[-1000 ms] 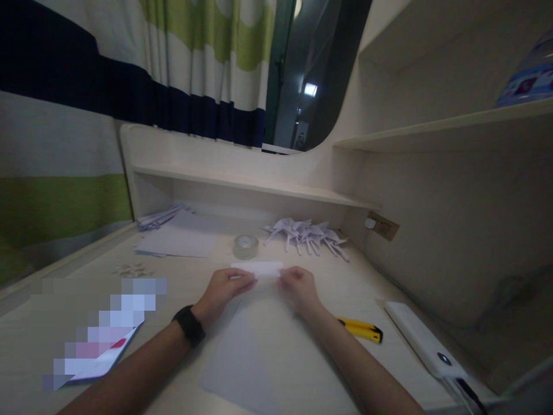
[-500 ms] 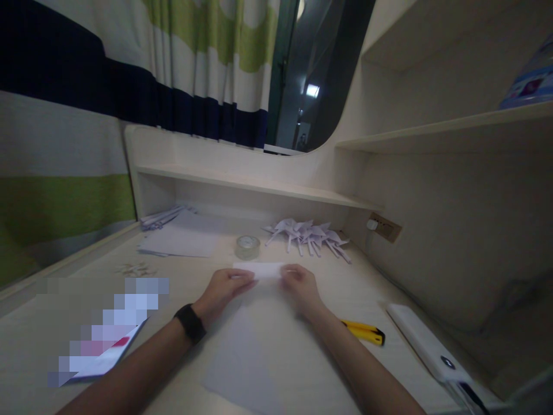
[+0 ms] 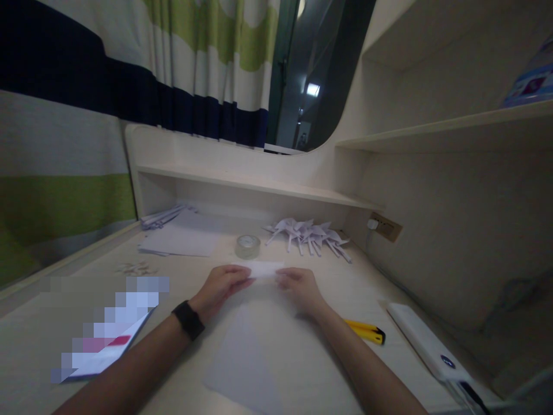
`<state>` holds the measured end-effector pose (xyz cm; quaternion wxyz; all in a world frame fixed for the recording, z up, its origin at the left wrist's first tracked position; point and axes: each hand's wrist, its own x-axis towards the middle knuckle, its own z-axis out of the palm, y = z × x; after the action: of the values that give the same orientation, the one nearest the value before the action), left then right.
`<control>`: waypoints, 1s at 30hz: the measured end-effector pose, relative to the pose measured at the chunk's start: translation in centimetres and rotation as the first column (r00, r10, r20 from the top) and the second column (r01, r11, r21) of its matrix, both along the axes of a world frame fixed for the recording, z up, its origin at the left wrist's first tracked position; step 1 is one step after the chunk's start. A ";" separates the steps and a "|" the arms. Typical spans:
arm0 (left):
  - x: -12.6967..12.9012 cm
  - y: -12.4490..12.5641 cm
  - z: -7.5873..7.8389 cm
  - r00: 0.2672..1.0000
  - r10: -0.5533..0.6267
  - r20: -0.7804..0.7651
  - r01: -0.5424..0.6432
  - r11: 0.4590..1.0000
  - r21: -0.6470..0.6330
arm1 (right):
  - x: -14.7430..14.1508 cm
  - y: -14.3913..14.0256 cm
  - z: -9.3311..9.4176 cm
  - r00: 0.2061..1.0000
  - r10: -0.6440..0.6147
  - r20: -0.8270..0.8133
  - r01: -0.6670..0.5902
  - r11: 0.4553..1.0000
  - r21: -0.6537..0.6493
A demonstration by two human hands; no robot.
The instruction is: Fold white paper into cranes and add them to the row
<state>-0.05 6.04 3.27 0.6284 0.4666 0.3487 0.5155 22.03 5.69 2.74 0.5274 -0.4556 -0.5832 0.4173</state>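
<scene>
**Both hands pinching a small folded paper strip**

So the left hand has its grip closed on the left end of a small white paper strip, and the right hand is pinching the right end; the strip sits low over the surface, right in the middle, just in front of the person; there's a black watch on the left wrist. A bigger flat sheet lies under the forearms; a tape roll is just behind the strip; a bunch of folded paper pieces is piled further back to the right; a stack of paper is back left; a yellow utility knife lies beside the right forearm, with a white power bank farther right.
</scene>
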 end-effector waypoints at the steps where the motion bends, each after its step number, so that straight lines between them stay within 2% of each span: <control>1: 0.0 0.0 0.0 1.000 0.008 -0.004 -0.008 1.000 0.000 | 0.0 -0.1 0.1 1.000 0.004 0.007 -0.004 1.000 0.004; 8: 0.0 0.0 0.1 1.000 -0.025 -0.011 0.025 1.000 -0.002 | 0.1 -0.3 0.5 0.998 0.033 -0.050 -0.033 0.999 -0.015; 15: 0.0 0.0 0.0 0.999 0.015 -0.042 -0.016 1.000 -0.023 | 0.1 -0.3 0.3 0.996 0.047 -0.071 -0.048 0.999 -0.019; 21: 0.1 -0.2 0.4 1.000 0.003 0.019 -0.002 0.999 -0.037 | 0.2 0.0 0.3 1.000 0.017 0.016 -0.017 0.999 -0.027; 23: -0.1 -0.1 0.6 0.998 0.040 0.040 -0.039 0.999 -0.037 | 0.1 -0.2 0.4 0.994 -0.071 0.087 0.070 0.997 0.011; 26: -0.4 0.2 0.8 0.983 0.170 0.067 -0.169 0.985 -0.012 | -1.1 -2.2 0.7 0.908 -0.273 0.317 0.211 0.953 0.216; 27: -0.6 0.4 0.8 0.973 0.217 0.078 -0.217 0.976 0.001 | -1.8 -3.4 0.8 0.854 -0.276 0.441 0.154 0.944 0.293; 28: -0.8 0.6 0.9 0.963 0.254 0.089 -0.256 0.967 0.018 | -2.6 -4.9 0.9 0.788 -0.245 0.565 0.044 0.938 0.344; 30: -1.0 0.8 0.9 0.949 0.298 0.105 -0.304 0.951 0.046 | -4.4 -7.9 0.9 0.615 -0.138 0.776 -0.198 0.926 0.321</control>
<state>-1.03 6.87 4.17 0.5438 0.4015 0.3691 0.6378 17.60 -2.23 3.63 0.2875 -0.4720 -0.8309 0.0641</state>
